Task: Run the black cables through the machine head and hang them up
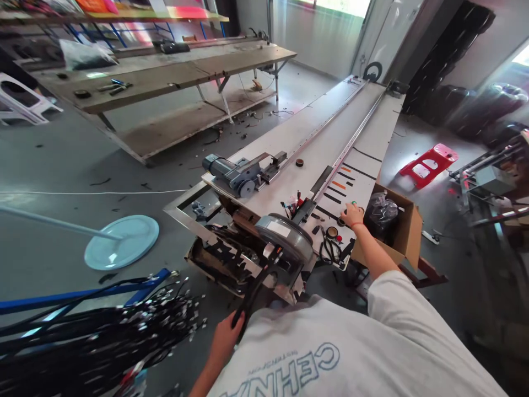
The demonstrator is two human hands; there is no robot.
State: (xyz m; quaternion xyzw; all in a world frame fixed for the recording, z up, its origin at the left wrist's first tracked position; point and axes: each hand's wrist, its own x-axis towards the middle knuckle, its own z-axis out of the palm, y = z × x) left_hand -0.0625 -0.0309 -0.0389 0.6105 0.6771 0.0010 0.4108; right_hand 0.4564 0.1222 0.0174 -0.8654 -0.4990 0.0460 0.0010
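Note:
Low in the middle, my left hand (229, 333) is closed around a thick black cable bundle (256, 291), which runs up beside a grey round-housed machine (285, 234) at the table's near end. My right hand (353, 214) reaches to the right edge of the long white table (281, 197), its fingers curled down at the surface. A small green spot shows at the fingers; what they grip is hidden. Close to that hand are a dark tape roll (332, 232), a red cap (339, 239) and black-handled pliers (329, 251). Short black strips (328, 212) lie in a row beyond.
A motor unit (231, 173) sits on the table's left side, near two long rails (351, 138). On the right stand an open cardboard box (407, 223) with a black bag and a red stool (430, 164). Black cables (124, 325) hang on a blue rack at left.

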